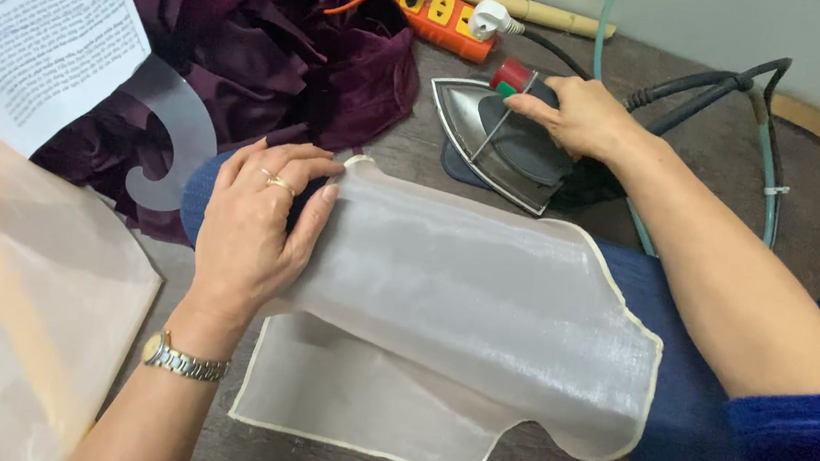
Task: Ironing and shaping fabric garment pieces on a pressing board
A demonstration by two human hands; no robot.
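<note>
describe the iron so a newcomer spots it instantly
Start at the long blue padded pressing roll draped with sheer white fabric. Just beyond it, the right hand grips the iron, tipped on its side. Its shiny pointed metal soleplate and red dial mark it out.

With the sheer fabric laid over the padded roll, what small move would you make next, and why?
Probably bring the iron across onto the sheer fabric: the right hand grips its handle while it lies tilted beside the blue padded roll, and the left hand presses the fabric flat.
</note>
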